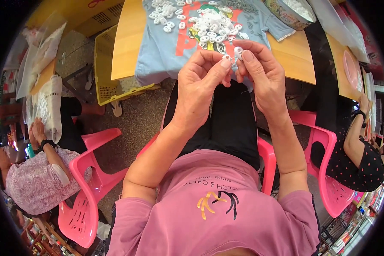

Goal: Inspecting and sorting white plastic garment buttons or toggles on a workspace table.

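pretty smooth, kinda shiny plastic bits (238, 53), soft matt cloth on the blue tee (158, 55), smooth wood-look table (126, 47), super glossy plastic chairs (89, 207), duller plastic crate (103, 91), shiny metal-looking tin (281, 15), gritty-looking floor (145, 111)

Pinching small white pieces (238, 53) in left hand (196, 87) and right hand (265, 77), upper centre of frame; near white heap (213, 26) on blue shirt (158, 49), top centre.

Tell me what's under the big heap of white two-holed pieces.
Under the heap of white pieces lies a blue shirt, its coloured print showing around the edges. The shirt is spread over a table. What the pieces cover cannot be seen.
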Demonstrator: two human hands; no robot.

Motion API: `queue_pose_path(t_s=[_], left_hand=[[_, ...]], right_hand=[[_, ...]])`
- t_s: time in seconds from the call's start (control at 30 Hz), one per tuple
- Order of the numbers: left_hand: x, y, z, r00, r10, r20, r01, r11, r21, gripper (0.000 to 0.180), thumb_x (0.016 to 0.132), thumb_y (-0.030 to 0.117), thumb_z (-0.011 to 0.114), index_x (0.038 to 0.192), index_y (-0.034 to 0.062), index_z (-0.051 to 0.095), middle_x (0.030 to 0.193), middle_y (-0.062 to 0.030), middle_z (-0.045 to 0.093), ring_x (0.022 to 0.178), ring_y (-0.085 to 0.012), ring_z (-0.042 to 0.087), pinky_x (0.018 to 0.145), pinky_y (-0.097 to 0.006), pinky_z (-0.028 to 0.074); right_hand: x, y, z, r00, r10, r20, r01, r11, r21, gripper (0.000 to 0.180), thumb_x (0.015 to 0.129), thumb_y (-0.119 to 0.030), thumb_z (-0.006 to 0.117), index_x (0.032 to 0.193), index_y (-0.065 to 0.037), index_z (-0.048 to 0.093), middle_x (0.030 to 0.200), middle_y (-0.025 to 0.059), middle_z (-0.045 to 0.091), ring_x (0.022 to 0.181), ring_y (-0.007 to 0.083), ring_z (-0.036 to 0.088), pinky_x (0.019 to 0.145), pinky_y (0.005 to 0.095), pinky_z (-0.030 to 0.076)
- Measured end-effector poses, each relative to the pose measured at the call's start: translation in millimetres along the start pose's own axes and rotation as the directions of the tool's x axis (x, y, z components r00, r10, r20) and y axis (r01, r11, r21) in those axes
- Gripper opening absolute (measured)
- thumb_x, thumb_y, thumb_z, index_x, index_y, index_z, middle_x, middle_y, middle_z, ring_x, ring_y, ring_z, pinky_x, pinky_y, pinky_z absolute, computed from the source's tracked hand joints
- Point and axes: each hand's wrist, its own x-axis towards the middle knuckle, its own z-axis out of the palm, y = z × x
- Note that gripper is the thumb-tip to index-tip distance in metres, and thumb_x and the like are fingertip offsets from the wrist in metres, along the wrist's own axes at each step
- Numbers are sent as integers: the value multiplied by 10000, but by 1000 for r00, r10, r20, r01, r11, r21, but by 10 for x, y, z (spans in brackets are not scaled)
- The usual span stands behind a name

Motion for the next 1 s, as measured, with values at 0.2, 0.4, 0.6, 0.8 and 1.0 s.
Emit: queue_pose_path(t_s=[0.2,0.4,0.6,0.8,1.0], left_hand=[[2,8,5,1000,-2,-8,2,1000,8,141,910,96,647,986,7,567,822,-43,613,711,-98,561,659,-234,466],[5,-1,5,1000,5,-19,-5,1000,-2,140,910,91,647,985,4,568,828,-45,619,710,-91,560,657,-229,468],[-3,-2,0,999,13,-29,-13,1000,22,144,906,84,652,989,1,569,833,-47,624,709,-87,559,653,-222,467],[-19,17,9,999,16,-42,-15,999,40,146,900,87,665,977,0,577,825,-44,631,699,-85,566,637,-219,468],[-16,-3,0,999,-4,-42,6,999,32,143,894,76,670,973,-8,585,832,-62,647,691,-92,580,634,-223,482]], right_hand=[[-15,-16,5,1000,-4,-4,4,999,-34,275,988,-132,533,1201,38,575,863,9,561,727,57,495,645,229,451],[-25,-10,28,1000,-19,-20,18,999,-48,271,985,-129,541,1197,35,577,891,12,570,726,58,499,645,228,454],[-33,3,27,1000,-6,-15,5,1000,-29,270,981,-124,548,1198,33,577,925,17,586,725,58,505,644,230,459],[-38,17,22,1000,-21,-4,21,997,-81,266,978,-129,558,1194,24,586,939,18,602,720,54,508,642,221,457],[-54,-3,31,996,-86,-2,83,968,-238,239,966,-118,579,1167,7,614,1011,27,634,726,54,522,650,199,453]])
